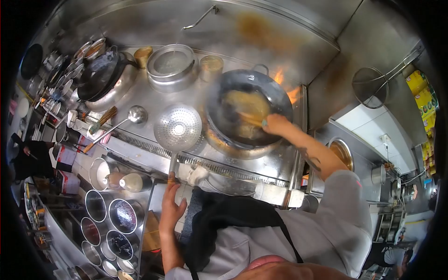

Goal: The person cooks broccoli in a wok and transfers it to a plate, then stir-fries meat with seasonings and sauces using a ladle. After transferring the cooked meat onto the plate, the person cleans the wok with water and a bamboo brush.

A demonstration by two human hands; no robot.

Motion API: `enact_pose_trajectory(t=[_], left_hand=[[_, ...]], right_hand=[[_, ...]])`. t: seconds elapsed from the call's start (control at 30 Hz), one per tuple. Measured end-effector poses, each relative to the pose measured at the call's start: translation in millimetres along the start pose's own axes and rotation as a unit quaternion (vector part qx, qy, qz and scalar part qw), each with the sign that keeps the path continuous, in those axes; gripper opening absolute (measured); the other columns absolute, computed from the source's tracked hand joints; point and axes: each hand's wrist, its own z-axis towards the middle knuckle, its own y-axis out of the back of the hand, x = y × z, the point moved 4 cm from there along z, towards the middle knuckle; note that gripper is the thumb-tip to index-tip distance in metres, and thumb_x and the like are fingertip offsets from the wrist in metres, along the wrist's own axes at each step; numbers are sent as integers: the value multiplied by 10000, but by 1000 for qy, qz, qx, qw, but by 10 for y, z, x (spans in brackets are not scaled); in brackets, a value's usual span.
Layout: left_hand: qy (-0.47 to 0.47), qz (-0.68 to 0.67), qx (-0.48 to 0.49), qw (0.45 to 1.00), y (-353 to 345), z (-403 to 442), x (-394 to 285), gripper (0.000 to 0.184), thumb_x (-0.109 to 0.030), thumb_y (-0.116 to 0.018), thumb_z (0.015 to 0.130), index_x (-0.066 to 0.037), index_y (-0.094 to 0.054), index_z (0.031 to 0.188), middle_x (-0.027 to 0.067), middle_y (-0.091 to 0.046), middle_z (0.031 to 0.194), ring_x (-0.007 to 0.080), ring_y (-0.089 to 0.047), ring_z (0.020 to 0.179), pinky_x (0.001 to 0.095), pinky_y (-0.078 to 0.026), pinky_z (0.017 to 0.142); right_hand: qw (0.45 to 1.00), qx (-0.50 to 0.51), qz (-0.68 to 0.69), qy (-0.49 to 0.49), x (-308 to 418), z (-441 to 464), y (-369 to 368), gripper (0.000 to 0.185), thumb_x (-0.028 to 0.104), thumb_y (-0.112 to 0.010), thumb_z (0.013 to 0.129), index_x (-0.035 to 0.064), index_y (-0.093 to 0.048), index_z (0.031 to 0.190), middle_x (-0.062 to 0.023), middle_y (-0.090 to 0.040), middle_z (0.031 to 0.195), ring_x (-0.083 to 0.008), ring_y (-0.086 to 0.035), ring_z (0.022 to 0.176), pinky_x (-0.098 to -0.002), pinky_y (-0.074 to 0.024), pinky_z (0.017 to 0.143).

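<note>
A dark wok sits on the right burner with murky, yellowish-brown liquid in its bowl. Over its right side, my right hand is closed on a wok brush, whose bristles are blurred inside the wok. Green shows where my fingers grip it. My left hand is low in front of the stove, its fingers closed around the handle end of a perforated skimmer. The skimmer's round head lies left of the wok, over the steel stovetop. Part of its handle is hidden by my fingers.
Flames rise at the wok's right edge. A lidded pot, a tin, a ladle and another brush are on the stove's left. Several metal canisters stand lower left. A wire strainer hangs right.
</note>
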Motion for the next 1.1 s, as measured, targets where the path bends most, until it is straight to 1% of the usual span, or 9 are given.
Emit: enact_pose_trajectory(t=[0.07,0.17,0.37,0.53,0.67,0.77,0.9,0.97,1.1], left_hand=[[-41,20,11,999,-55,106,-145,501,-8,-684,711,-8,-545,1192,243,-527,1240,428,-490,1196,438,-402,1017],[-82,64,10,994,-111,153,-265,506,-14,-689,704,-7,-546,1189,243,-520,1252,435,-472,1214,448,-388,1030],[-75,78,21,994,-182,223,-235,510,-31,-700,714,-13,-540,1199,256,-502,1273,438,-459,1231,449,-378,1044],[-87,104,33,990,-214,259,-474,518,-34,-692,729,-14,-525,1219,264,-484,1293,439,-473,1211,451,-400,1020],[-74,111,27,991,-217,128,-304,510,-27,-680,739,-5,-518,1221,272,-479,1295,442,-480,1197,449,-411,1009],[-62,92,25,994,-251,125,-294,496,-19,-670,744,4,-520,1216,278,-478,1291,444,-481,1193,447,-413,1008],[-44,67,49,996,-337,84,-332,480,-4,-656,749,8,-525,1211,283,-474,1289,449,-479,1192,449,-415,1006],[-40,66,53,996,-354,58,-281,476,-3,-654,752,8,-525,1210,284,-471,1290,453,-477,1194,451,-417,1004],[-14,55,44,997,-274,12,-185,472,-4,-653,755,6,-526,1209,283,-465,1297,455,-474,1195,454,-418,1001]], right_hand=[[998,56,1,-35,0,219,228,393,315,-647,776,14,-674,1028,-234,-664,1050,-369,-647,1000,-468,-509,878],[998,-12,11,-58,-136,565,-224,406,309,-646,773,-4,-671,1031,-228,-666,1059,-372,-649,995,-470,-512,867],[995,-44,65,56,-218,-5,315,349,293,-643,772,1,-686,957,-229,-683,969,-394,-669,895,-460,-529,821],[997,-31,-31,-68,-308,170,-250,326,291,-627,775,20,-693,945,-253,-669,974,-371,-666,913,-465,-517,836],[998,21,30,-45,-685,61,-63,375,338,-628,785,39,-692,1001,-206,-685,988,-370,-665,924,-461,-516,858],[995,-83,48,-30,-805,882,-95,349,367,-646,789,44,-702,907,-195,-692,848,-342,-678,777,-450,-525,694],[960,-65,267,47,-126,1317,-450,344,362,-664,783,20,-684,820,-164,-632,618,-288,-625,551,-421,-492,551],[985,-56,151,58,298,874,-425,321,328,-668,784,17,-691,859,-209,-680,771,-347,-670,719,-451,-519,680],[993,10,97,67,38,65,-360,356,325,-651,790,23,-688,974,-228,-682,915,-368,-670,878,-462,-521,805]])
